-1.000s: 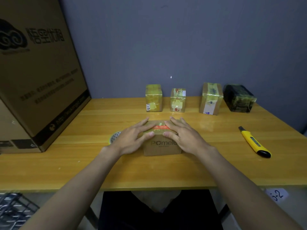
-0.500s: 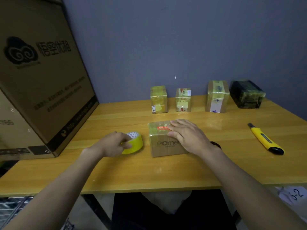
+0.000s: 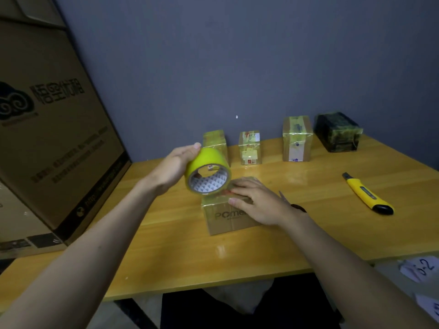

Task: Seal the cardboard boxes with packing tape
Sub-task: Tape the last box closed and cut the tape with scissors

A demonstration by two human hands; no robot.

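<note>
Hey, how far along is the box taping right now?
Looks done: four small tape-wrapped boxes stand in a row by the wall. In hand: the left hand holds the yellow roll of packing tape raised over the brown cardboard box, which the right hand presses flat. Left: taping this box's top; the yellow utility knife lies untouched.

I read "POME" in dark letters on the front face of the small cardboard box (image 3: 228, 218) near the desk's front edge; the right hand (image 3: 257, 203) covers the rest of the word. The large carton (image 3: 54, 129) at the desk's left edge carries a cloud logo, four Chinese characters and smaller lines too blurred to read. A paper slip (image 3: 419, 269) past the desk's front right corner shows a handwritten "2".
</note>
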